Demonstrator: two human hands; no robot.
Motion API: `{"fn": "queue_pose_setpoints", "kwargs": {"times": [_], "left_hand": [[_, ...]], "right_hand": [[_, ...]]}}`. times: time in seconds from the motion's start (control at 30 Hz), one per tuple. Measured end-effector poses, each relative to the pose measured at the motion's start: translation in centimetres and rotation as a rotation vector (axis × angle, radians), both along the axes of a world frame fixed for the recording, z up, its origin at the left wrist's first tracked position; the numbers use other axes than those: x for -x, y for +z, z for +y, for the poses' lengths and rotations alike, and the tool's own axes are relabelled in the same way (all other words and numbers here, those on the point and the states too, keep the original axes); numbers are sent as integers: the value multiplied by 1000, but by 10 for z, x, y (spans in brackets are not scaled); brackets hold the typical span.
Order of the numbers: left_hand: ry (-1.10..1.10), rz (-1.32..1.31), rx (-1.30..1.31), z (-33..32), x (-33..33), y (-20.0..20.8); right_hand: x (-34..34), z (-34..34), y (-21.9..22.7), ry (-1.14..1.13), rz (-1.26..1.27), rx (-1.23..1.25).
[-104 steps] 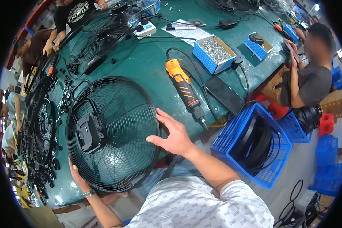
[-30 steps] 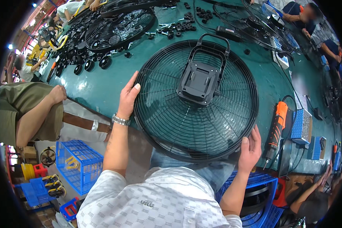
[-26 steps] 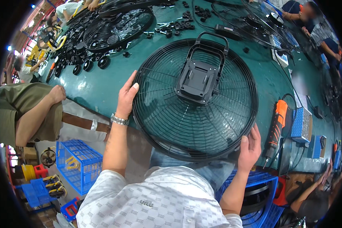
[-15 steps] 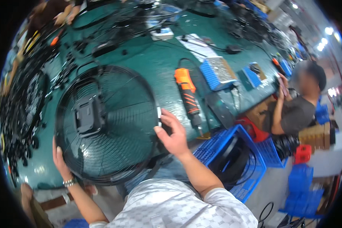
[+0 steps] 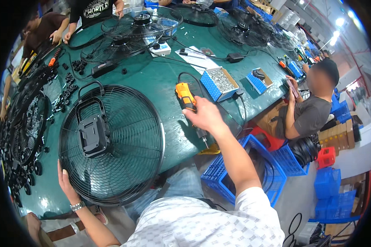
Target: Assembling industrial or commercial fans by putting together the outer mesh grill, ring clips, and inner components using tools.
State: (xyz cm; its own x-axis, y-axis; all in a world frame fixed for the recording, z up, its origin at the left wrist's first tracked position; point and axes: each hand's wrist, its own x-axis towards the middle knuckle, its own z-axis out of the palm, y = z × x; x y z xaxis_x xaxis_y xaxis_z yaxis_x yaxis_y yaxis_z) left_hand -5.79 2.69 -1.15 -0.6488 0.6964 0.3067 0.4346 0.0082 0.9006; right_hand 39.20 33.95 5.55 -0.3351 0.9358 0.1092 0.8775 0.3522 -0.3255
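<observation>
A round black fan with a wire guard [image 5: 132,164] lies on the green table in front of me, its motor housing [image 5: 92,135] and curved bracket facing up. At the fan's lower left rim is my left hand [image 5: 69,188], the thumb and fingers closed about the edge; part of the fingers is hidden. My right hand [image 5: 206,115] is closed round the middle of an orange and black electric screwdriver [image 5: 186,96]. The tool lies on the table to the right of the fan, its bit pointing toward the near edge.
Beyond the screwdriver stand a blue box of screws [image 5: 220,82] and a smaller blue box [image 5: 259,80]. Black fan parts [image 5: 27,127] crowd the left side. More fans [image 5: 140,29] lie at the back. Blue crates [image 5: 218,181] stand below the right edge, near a seated person [image 5: 309,107].
My right hand has left the fan's right rim and moved up and right onto the electric screwdriver. The left hand stays at the rim.
</observation>
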Motion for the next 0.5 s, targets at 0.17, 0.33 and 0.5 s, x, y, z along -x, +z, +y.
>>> {"fn": "queue_pose_setpoints", "kwargs": {"times": [0.17, 0.33, 0.5], "left_hand": [[15, -37, -4, 2, -3, 5], [3, -114, -63, 4, -10, 12], [141, -97, 159, -5, -10, 13]], "right_hand": [[26, 15, -19, -150, -112, 107], [8, 2, 12, -94, 608, 476], [-46, -62, 86, -408, 1402, 299]]}}
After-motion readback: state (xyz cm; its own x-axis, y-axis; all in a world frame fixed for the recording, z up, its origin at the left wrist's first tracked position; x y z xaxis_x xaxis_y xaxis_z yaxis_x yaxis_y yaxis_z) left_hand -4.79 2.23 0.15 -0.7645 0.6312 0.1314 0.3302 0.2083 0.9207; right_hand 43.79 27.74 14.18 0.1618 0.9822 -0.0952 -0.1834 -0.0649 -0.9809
